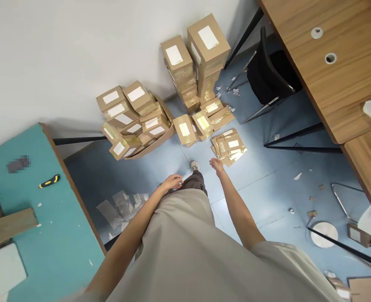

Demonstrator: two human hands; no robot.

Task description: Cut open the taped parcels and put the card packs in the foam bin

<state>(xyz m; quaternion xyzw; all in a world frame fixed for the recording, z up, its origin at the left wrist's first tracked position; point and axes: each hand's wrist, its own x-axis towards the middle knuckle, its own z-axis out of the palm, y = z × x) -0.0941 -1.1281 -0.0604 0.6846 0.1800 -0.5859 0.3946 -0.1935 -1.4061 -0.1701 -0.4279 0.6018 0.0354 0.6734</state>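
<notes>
My left hand (173, 182) hangs beside my dark trousers with its fingers apart and nothing in them. My right hand (216, 165) is held out in front, fingers loosely spread and without an object, just below a pile of flattened cartons (228, 144) on the floor; I cannot tell that it touches them. Beyond it lie several small cardboard boxes (185, 129) with white labels. Two tall stacks of boxes (208, 40) stand against the wall. To their left, a large open carton (155, 147) holds several taped, labelled boxes (137, 97).
A teal table (59, 226) at the left bears a black and yellow cutter (50, 181). At the right stand a wooden table (301, 46) and a black chair (264, 79). Clear plastic bags (122, 208) and paper scraps lie on the blue floor.
</notes>
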